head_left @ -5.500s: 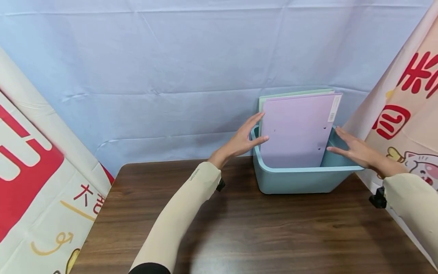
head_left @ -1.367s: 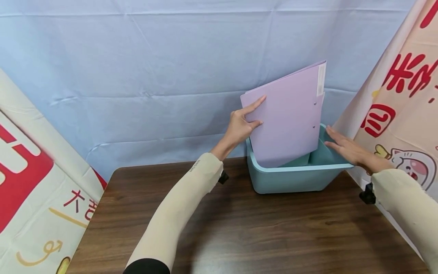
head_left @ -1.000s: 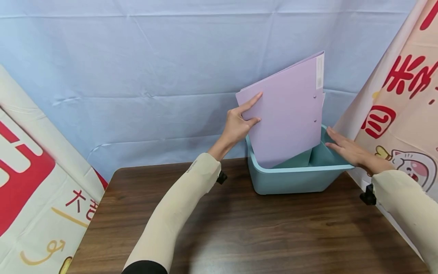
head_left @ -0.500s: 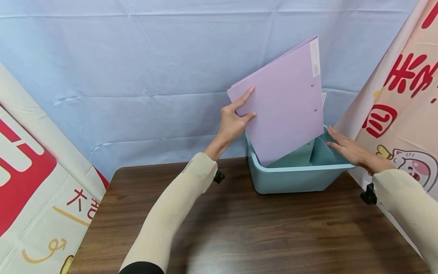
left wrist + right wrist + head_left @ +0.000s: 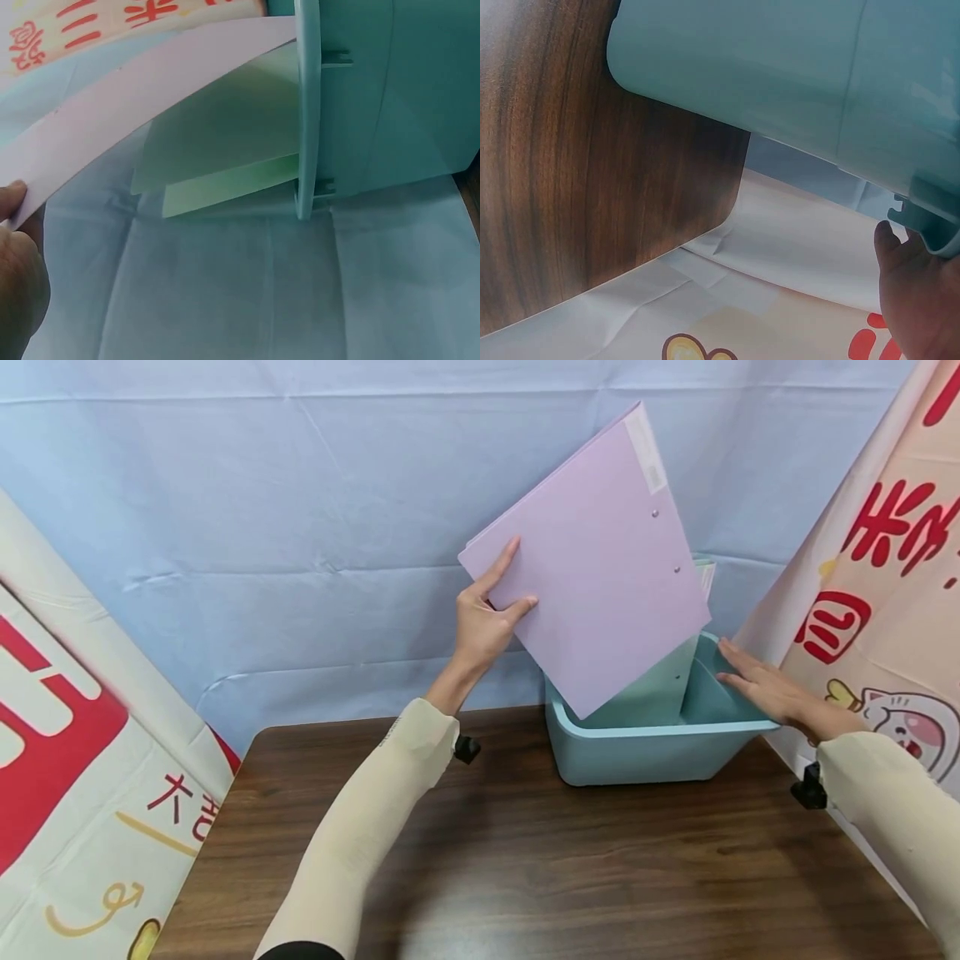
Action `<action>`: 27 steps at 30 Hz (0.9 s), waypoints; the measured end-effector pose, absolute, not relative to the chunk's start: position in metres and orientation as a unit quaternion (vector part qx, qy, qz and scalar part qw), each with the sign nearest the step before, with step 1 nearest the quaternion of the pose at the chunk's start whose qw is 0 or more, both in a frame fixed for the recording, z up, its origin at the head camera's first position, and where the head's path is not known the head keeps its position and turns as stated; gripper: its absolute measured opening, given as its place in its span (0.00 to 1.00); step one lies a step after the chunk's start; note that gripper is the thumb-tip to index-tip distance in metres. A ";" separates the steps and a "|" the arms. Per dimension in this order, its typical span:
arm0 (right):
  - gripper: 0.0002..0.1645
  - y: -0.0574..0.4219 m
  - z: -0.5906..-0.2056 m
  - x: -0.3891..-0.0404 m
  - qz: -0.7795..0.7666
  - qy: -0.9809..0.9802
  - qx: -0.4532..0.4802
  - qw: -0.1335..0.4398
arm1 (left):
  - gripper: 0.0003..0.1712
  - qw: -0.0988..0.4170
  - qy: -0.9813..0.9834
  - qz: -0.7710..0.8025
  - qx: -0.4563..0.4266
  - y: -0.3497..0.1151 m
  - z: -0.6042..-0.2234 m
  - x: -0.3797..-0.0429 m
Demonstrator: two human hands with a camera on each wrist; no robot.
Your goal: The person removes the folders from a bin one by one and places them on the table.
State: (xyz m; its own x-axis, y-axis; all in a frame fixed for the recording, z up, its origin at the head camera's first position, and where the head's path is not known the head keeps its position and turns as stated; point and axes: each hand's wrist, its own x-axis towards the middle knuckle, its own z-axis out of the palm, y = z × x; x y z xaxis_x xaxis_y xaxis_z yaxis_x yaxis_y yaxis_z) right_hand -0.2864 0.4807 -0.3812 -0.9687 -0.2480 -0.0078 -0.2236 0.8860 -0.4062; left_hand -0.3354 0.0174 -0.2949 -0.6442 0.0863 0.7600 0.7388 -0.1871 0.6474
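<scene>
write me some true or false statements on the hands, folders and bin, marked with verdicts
1. The left hand holds the purple folder. True.
2. A green folder stands in the blue bin. True.
3. The right hand grips the purple folder too. False: it is at the bin's right end, away from that folder.
4. The bin sits on the dark wooden table. True.
5. The purple folder lies flat on the table. False: it is held up, tilted, above the bin.

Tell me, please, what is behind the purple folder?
At least one green folder stands behind it in the bin, with the blue cloth farther back. The purple folder covers much of the green one; whether anything else is there cannot be seen.
</scene>
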 end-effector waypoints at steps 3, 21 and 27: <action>0.45 0.480 -0.381 -0.285 -0.208 0.970 -0.123 0.030 | 0.47 0.242 -0.579 -0.698 -0.345 0.012 -0.296 -0.336; 0.46 0.480 -0.381 -0.285 -0.219 0.968 -0.116 0.038 | 0.48 0.270 -0.558 -0.715 -0.322 -0.026 -0.290 -0.329; 0.46 0.480 -0.381 -0.286 -0.221 0.968 -0.112 0.045 | 0.49 0.273 -0.552 -0.713 -0.334 -0.043 -0.281 -0.322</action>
